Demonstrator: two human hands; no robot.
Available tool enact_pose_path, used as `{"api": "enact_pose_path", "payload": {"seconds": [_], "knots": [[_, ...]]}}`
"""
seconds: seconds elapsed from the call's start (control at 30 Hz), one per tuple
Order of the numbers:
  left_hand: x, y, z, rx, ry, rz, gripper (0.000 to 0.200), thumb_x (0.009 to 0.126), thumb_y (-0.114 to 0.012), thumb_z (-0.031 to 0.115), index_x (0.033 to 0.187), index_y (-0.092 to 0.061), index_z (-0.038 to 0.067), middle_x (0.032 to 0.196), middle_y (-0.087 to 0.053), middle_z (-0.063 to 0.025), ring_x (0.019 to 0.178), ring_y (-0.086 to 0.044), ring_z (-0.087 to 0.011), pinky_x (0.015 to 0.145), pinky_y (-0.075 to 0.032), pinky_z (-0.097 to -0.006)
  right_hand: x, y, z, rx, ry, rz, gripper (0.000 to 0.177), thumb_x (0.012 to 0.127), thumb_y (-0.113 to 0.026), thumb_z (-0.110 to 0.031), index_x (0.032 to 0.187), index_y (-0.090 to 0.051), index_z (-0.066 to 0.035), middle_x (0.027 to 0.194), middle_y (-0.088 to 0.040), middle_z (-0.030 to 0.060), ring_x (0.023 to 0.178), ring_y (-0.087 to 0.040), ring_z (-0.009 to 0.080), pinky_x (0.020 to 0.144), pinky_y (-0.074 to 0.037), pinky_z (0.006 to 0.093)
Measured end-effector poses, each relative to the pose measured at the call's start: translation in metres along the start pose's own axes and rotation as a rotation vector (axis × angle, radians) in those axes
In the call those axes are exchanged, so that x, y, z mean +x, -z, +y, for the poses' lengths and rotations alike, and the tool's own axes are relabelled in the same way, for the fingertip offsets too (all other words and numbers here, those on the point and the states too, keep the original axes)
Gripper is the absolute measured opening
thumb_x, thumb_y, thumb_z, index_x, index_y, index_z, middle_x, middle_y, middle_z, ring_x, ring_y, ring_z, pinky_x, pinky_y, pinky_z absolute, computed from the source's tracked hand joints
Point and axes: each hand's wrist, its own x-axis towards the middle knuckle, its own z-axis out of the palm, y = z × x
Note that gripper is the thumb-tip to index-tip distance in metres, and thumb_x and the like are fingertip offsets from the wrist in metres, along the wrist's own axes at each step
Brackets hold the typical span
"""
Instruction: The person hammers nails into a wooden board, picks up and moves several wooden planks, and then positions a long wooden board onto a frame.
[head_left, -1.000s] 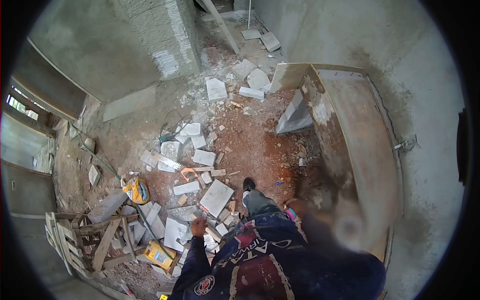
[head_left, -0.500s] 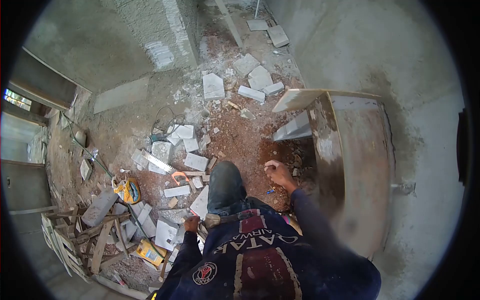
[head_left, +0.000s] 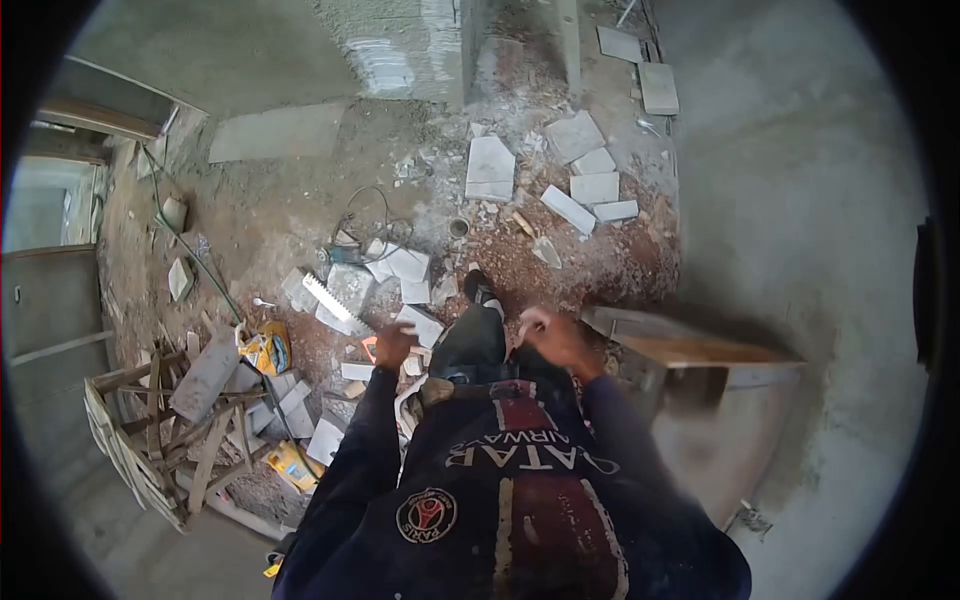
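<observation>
My left hand (head_left: 393, 346) hangs in front of my left hip, fingers loosely bent and slightly apart, nothing visible in it. It appears just above the orange handle (head_left: 370, 350) of a hand saw (head_left: 333, 303) that lies on white blocks (head_left: 408, 265). My right hand (head_left: 560, 342) is in front of my right thigh, its fingers bent and smeared by motion; whether it holds anything does not show. At my waist is a worn belt pouch or tool (head_left: 436, 390). One shoe (head_left: 480, 287) is forward on the rubble floor.
A board-topped box structure (head_left: 700, 352) stands at my right by the wall. Ahead lie cut blocks (head_left: 491, 168), a trowel (head_left: 546, 252) and a corded power tool (head_left: 343, 255). To the left are a yellow bag (head_left: 268, 348), a green hose (head_left: 205, 262) and a scrap wood pile (head_left: 205, 455).
My view has swung right and my foot has stepped forward. The left hand has risen away from my waist toward the saw. My right hand has come in closer to my leg.
</observation>
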Motion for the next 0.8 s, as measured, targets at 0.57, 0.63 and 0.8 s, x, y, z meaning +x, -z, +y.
{"api": "enact_pose_path", "payload": {"seconds": [0.57,0.63,0.8], "knots": [[0.032,0.015,-0.025,-0.264,0.627,0.705,0.025,0.08,-0.06,0.024,0.089,-0.073,0.004,0.066,-0.069,-0.0091,0.061,-0.068,-0.0198,0.06,-0.053,-0.0324,0.318,0.149,0.196,-0.729,0.519,-0.458,0.024,0.082,-0.066,-0.026,0.094,-0.069,-0.005,0.081,-0.07,0.0062,0.072,-0.066,0.0193,0.065,-0.051,0.0357],[0.022,-0.003,-0.056,-0.366,0.767,0.832,0.025,0.075,-0.06,0.024,0.087,-0.074,0.007,0.065,-0.07,-0.0086,0.059,-0.068,-0.0207,0.059,-0.053,-0.0333,0.344,0.158,0.108,-0.399,0.383,-0.568,0.03,0.083,-0.067,-0.025,0.104,-0.069,-0.004,0.09,-0.071,0.0081,0.08,-0.067,0.0196,0.07,-0.052,0.0347],[0.058,-0.015,0.01,-0.841,1.019,1.173,0.022,0.071,-0.062,0.014,0.088,-0.074,0.007,0.07,-0.07,-0.0117,0.057,-0.066,-0.0161,0.056,-0.054,-0.0329,0.514,0.143,-0.013,0.356,-0.279,-0.576,0.025,0.084,-0.063,-0.016,0.107,-0.067,-0.008,0.097,-0.068,0.0091,0.076,-0.067,0.0221,0.071,-0.054,0.0362]]}}
